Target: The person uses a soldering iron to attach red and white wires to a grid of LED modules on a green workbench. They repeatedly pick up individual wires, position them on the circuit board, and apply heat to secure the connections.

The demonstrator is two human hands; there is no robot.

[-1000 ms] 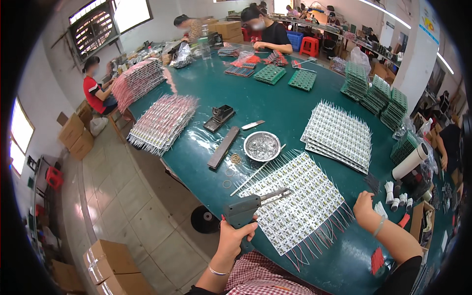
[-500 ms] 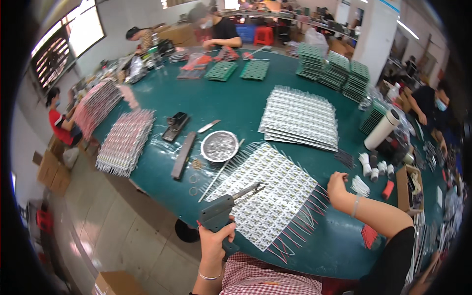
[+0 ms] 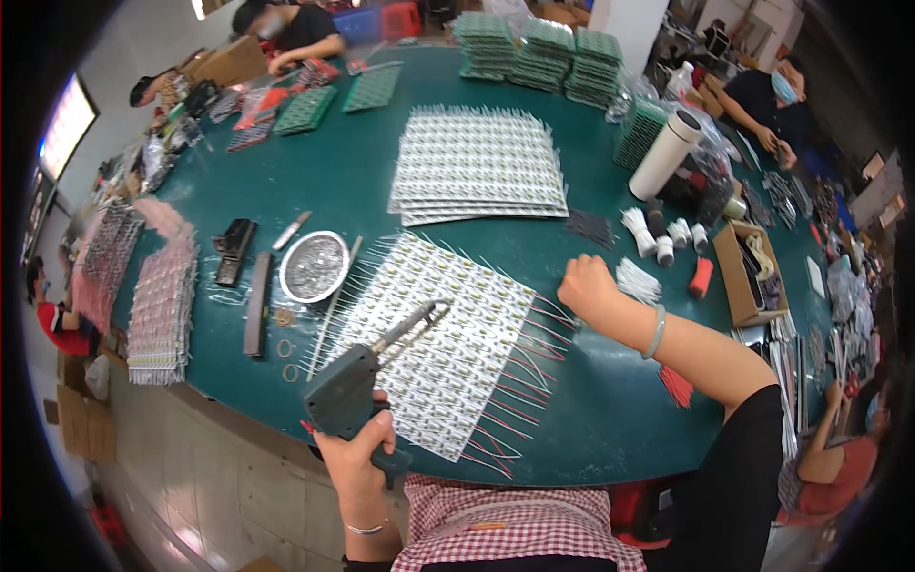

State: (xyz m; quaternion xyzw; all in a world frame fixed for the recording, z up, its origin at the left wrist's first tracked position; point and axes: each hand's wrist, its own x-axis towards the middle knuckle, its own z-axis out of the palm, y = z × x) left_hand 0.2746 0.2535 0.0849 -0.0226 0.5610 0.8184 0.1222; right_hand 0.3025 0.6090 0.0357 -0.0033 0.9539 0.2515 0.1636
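My left hand [image 3: 357, 462] is wrapped round the handle of a dark grey pistol-shaped soldering gun [image 3: 341, 386]. Its thin metal tip reaches over a white circuit board panel [image 3: 448, 353], which lies at an angle in front of me. Whether the tip touches the panel is hard to tell. Red and white wires [image 3: 510, 419] stick out along the panel's right edge, with pale wires along its left edge. My right hand [image 3: 586, 286] is closed just beyond the panel's right corner, near the wire ends. What its fingers hold, if anything, is hidden.
A bowl of metal bits [image 3: 315, 267], a grey bar [image 3: 257, 305] and a black tool [image 3: 233, 250] lie left. Stacked white panels [image 3: 477, 167] lie behind. Right are a white bottle [image 3: 664, 157], white wire bundles [image 3: 637, 281], red wires [image 3: 676, 386] and a cardboard box [image 3: 753, 276].
The view has swung right, so the table's things appear farther left. The soldering gun's tip has shifted a little to the right over the panel. My right hand stays closed beside it.
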